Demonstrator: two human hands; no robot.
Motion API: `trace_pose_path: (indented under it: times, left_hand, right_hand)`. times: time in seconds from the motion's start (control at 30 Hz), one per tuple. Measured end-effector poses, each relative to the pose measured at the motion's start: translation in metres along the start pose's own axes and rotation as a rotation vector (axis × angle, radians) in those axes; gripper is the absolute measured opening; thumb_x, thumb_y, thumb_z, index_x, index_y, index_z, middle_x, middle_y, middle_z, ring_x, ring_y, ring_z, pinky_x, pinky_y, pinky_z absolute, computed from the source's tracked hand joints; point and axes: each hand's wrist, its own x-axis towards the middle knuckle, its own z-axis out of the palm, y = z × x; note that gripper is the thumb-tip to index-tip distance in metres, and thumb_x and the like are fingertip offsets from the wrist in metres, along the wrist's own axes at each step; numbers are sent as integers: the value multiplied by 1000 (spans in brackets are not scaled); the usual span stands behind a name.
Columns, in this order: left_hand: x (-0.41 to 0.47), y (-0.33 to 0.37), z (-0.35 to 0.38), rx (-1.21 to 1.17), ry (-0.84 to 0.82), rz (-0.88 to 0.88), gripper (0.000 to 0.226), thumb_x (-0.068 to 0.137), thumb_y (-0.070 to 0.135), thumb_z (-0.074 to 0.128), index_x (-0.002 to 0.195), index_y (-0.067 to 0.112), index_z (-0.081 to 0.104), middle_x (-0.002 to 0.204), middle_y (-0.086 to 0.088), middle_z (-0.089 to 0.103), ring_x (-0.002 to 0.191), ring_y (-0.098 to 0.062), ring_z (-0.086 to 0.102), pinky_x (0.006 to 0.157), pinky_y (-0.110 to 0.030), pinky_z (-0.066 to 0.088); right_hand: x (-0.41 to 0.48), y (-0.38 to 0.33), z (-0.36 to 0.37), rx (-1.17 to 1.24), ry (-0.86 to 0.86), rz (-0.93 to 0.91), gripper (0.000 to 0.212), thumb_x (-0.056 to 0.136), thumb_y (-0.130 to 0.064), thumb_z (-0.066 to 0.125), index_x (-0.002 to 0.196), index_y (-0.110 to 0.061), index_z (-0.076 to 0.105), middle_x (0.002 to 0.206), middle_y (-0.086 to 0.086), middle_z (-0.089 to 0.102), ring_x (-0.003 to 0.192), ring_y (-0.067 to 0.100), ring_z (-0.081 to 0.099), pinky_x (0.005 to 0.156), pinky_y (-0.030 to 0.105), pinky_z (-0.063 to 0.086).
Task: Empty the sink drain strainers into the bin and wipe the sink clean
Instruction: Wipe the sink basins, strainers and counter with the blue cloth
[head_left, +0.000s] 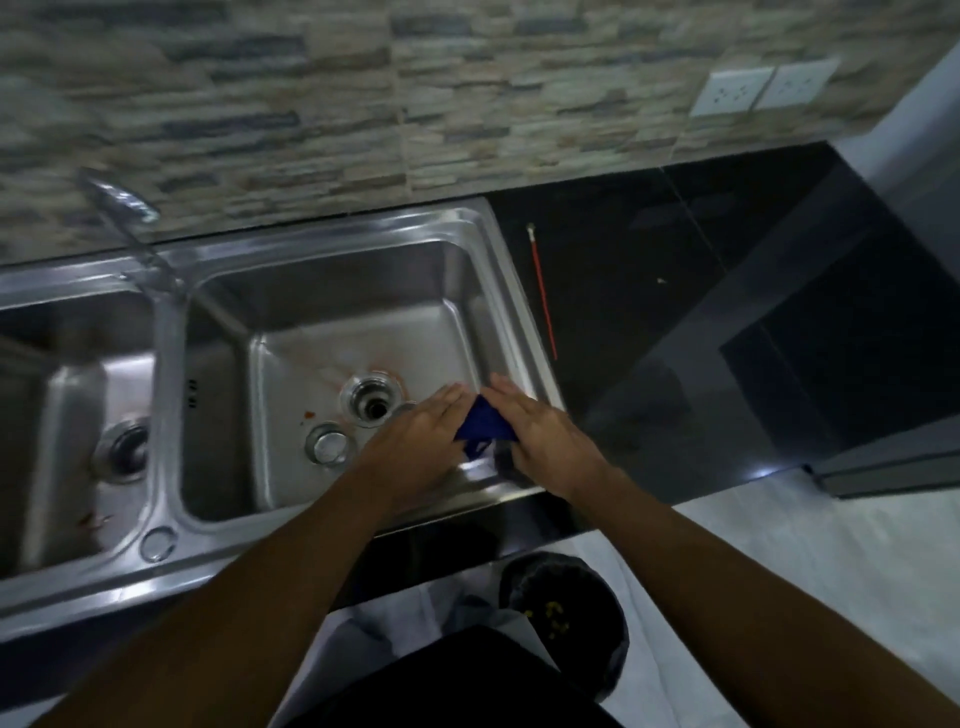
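- Judging from the head view: right basin's strainer (326, 442) out, lying on the basin floor beside the open drain (372, 402); left basin's strainer (123, 448) apparently seated.
- Holding a blue cloth (483, 422) between left hand (415, 439) and right hand (540, 434), flat-fingered, at the sink (332, 236) near right corner.
- Showing reddish stains and crumbs in both basins: wiping barely begun.
- Waiting below: dark bin (566, 618) on the floor, yellow scraps inside.

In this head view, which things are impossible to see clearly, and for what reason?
1. Blue cloth: mostly hidden between the left hand and right hand.
2. Left basin: cut by the frame edge, blurred.
3. Bin contents: dark, too small.
4. Loose strainer: contents unclear from glare.
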Motion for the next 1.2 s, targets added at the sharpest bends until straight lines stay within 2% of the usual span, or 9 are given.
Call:
trace_pose_path:
  times: [0.07, 0.17, 0.47, 0.53, 0.57, 0.67, 0.83, 0.97, 1.2]
  left_hand:
    - [-25, -32, -5, 60, -8, -47, 59, 76, 21, 83, 128, -2, 65, 129, -20, 67, 104, -29, 74, 75, -39, 63]
    - [-66, -81, -12, -28, -20, -175, 59, 96, 19, 60, 151, 11, 41, 153, -12, 47, 127, -29, 59, 100, -44, 53]
    - [-208, -210, -31, -78, 117, -456, 29, 90, 25, 66, 118, 21, 70, 109, -5, 74, 100, -30, 66, 87, -39, 53]
    - [-225, -228, -31, -57, 106, -537, 36, 94, 37, 56, 128, 28, 64, 120, 0, 70, 113, -26, 61, 90, -37, 51]
    - [-239, -242, -28, -42, 120, -590, 39, 96, 42, 53, 132, 29, 62, 125, -1, 68, 119, -25, 59, 93, -36, 50]
    - [-270, -271, -25, -43, 196, -703, 64, 92, 57, 33, 133, 19, 64, 135, -12, 64, 133, -32, 54, 110, -42, 42]
    - [-326, -318, -12, -13, -69, -776, 119, 72, 74, -32, 153, 23, 38, 162, -6, 32, 154, -24, 21, 126, -44, 4]
    - [-366, -344, 14, -10, 126, -784, 63, 99, 47, 25, 129, 8, 65, 137, -18, 62, 140, -39, 46, 119, -58, 27]
    - [-381, -361, 35, -123, 206, -737, 54, 103, 39, 31, 130, 7, 65, 141, -14, 60, 143, -28, 45, 123, -49, 26]
  right_hand:
    - [24, -26, 12, -24, -59, -55, 87, 81, 6, 66, 158, -6, 27, 166, 14, 23, 146, 32, 40, 117, 44, 39]
    - [61, -67, 42, -30, -104, -127, 86, 84, 11, 59, 159, -10, 25, 166, 12, 25, 129, 41, 56, 104, 49, 49]
    - [147, -210, 131, 21, -149, -353, 74, 85, 2, 58, 154, -14, 37, 156, 14, 44, 131, 37, 56, 105, 49, 50]
    - [160, -232, 139, 51, -107, -339, 73, 83, 6, 59, 151, -14, 43, 153, 10, 48, 128, 33, 58, 93, 45, 50]
    - [168, -248, 147, 55, -73, -336, 72, 81, 8, 61, 149, -11, 47, 152, 12, 50, 129, 31, 58, 116, 36, 39]
    - [183, -284, 167, 116, 16, -345, 66, 81, 12, 68, 144, -2, 52, 152, 18, 49, 139, 30, 48, 117, 12, 12]
    - [181, -297, 218, 106, 26, -305, 70, 85, 12, 61, 151, -4, 43, 163, 11, 33, 154, 27, 24, 124, 45, 27]
    - [169, -289, 256, 24, -117, -330, 70, 84, -15, 51, 153, -10, 40, 167, 6, 25, 158, 25, 8, 127, 54, 11]
    - [243, -274, 252, -100, -101, -258, 71, 91, -33, 45, 157, -14, 30, 169, 2, 17, 158, 22, 0, 128, 50, 5]
